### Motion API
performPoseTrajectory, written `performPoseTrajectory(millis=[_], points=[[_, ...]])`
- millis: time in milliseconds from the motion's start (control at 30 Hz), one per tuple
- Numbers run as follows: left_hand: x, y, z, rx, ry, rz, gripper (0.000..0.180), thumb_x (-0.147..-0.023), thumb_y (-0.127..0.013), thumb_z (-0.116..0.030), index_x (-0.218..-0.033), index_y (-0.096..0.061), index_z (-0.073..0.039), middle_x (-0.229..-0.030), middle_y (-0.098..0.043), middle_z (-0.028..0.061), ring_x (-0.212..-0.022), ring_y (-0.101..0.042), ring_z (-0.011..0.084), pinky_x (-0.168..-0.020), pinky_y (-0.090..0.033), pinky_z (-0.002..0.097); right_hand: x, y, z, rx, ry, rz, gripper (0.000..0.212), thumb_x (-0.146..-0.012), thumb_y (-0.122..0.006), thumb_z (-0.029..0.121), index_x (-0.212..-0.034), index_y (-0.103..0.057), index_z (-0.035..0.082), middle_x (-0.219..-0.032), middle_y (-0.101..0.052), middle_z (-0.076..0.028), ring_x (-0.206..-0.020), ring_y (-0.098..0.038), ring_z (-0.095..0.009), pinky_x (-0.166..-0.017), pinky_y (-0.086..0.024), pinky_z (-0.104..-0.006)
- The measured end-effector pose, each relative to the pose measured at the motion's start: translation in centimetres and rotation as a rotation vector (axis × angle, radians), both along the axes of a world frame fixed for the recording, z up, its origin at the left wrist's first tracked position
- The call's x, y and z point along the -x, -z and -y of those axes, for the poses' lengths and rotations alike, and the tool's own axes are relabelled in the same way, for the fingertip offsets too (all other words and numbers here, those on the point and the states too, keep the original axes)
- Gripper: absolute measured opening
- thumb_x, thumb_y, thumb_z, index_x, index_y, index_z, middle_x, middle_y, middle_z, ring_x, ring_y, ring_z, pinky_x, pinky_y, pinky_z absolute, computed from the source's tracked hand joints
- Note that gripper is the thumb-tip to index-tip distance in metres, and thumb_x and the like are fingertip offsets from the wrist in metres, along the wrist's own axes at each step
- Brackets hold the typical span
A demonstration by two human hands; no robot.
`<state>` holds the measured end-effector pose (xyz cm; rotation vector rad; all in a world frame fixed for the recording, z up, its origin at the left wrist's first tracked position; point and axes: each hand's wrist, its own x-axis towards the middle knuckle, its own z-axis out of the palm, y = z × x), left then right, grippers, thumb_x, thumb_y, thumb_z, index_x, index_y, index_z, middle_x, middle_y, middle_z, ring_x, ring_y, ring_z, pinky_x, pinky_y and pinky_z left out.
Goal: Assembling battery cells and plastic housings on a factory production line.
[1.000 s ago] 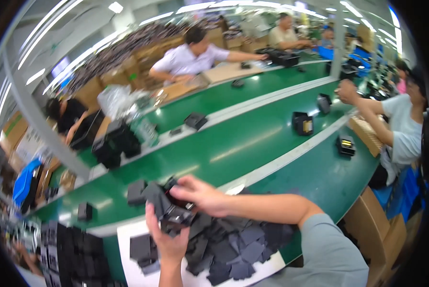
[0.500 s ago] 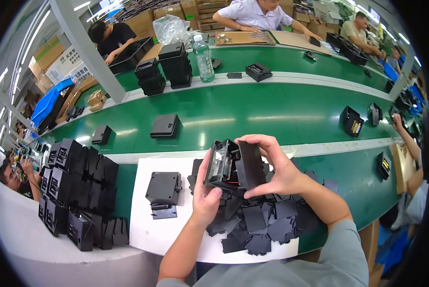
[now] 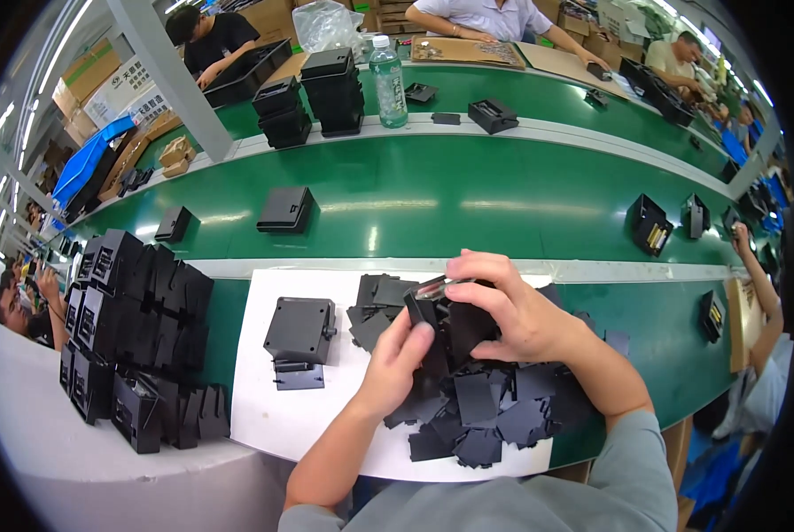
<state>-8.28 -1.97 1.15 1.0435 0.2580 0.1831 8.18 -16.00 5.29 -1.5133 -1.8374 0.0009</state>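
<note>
Both hands hold a black plastic box (image 3: 470,330) with a clear part showing along its upper edge, tilted above the white sheet (image 3: 260,408). My left hand (image 3: 395,363) grips its left side, thumb on the outer wall. Across the top and right side curl the fingers of my right hand (image 3: 525,312), hiding much of the box. Beneath lies a loose pile of thin black plates (image 3: 477,399). Left of my hands, another black box (image 3: 299,330) rests on the sheet, with a small black plate (image 3: 299,376) against its near side.
Stacked black boxes (image 3: 140,328) stand at the left. A green conveyor belt (image 3: 397,213) runs beyond a pale rail, carrying a closed black box (image 3: 285,210) and several others. Farther back are a clear bottle (image 3: 388,84) and co-workers. Another person's arm reaches in at right.
The held box has been turned, so its clear window no longer faces me. My left hand has moved slightly right, and my right-hand fingers now reach over the top. The view has shifted a little.
</note>
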Motion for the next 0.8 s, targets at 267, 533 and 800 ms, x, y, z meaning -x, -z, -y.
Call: performPoseTrajectory(millis=[267, 533, 800], points=[[-0.2, -0.4, 1.4, -0.393, -0.106, -0.011, 0.076, -0.078, -0.073, 0.005, -0.143, -0.034, -0.004, -0.12, -0.058, 0.0125, -0.101, -0.061, 0.02, -0.089, -0.05, 0.0296, 0.8, 0.8, -0.7, -0.072, 0.091, 0.156, 0.071, -0.068, -0.077, 0.015, -0.13, -0.044, 0.007, -0.13, -0.051, -0.013, -0.116, -0.049, -0.033, -0.099, -0.044, -0.0459], [-0.4, -0.6, 0.7, -0.243, -0.057, 0.076, 0.077, -0.077, -0.075, 0.001, -0.143, -0.034, -0.003, -0.119, -0.059, 0.0132, -0.102, -0.06, 0.0202, -0.089, -0.049, 0.0293, -0.2, 1.6, -0.9, -0.203, 0.039, 0.038, 0.063, -0.067, -0.077, 0.011, -0.123, -0.049, 0.007, -0.127, -0.053, -0.01, -0.114, -0.051, -0.033, -0.096, -0.046, -0.0443], [-0.7, -0.1, 0.9, -0.437, -0.055, 0.097, 0.074, -0.078, -0.075, -0.006, -0.14, -0.036, -0.001, -0.119, -0.06, 0.0148, -0.101, -0.06, 0.022, -0.09, -0.048, 0.0314, 0.4, 1.0, -0.4, -0.205, 0.117, 0.137, 0.053, -0.07, -0.075, 0.012, -0.118, -0.053, 0.005, -0.121, -0.056, -0.009, -0.112, -0.052, -0.033, -0.094, -0.047, -0.0426]])
